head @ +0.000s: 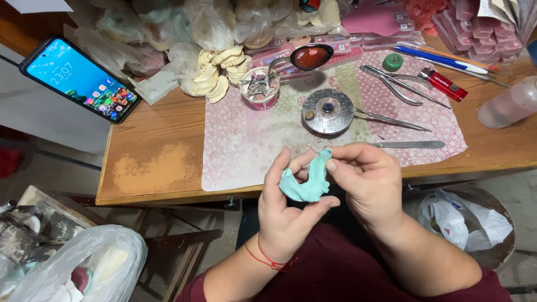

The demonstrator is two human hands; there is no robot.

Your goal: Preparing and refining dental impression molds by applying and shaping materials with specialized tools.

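Turquoise dental cast (307,182), a curved, horseshoe-like piece with a smooth pale blue-green surface and a thicker rounded lower end, sits between both hands, just near of the wooden table's (151,162) front edge and above the person's dark red lap. Its upper end narrows to a thin tip.

The left hand (285,210) cradles the lower part of the cast: the thumb presses along its underside and the fingers curl up behind it, closed on the piece. A thin red string circles that wrist. The right hand (366,179) pinches the upper end, thumb on the front face and forefinger folded over the top, the other fingers tucked in.

On the table, far of the hands, lies a pink patterned cloth (246,145). On it stand a round metal burner (327,111) and a small pink cup (260,88) full of metal bits, with a spoon (307,57) holding dark red wax farther back. To the right lie metal pliers (391,84), a red lighter (443,84), a flat metal blade (408,144) and a clear plastic bottle (509,103). Cream plaster casts (215,75) are heaped just left of the cup, with bagged ones behind. A lit smartphone (78,78) rests at the far left. White plastic bags sit low on both sides.
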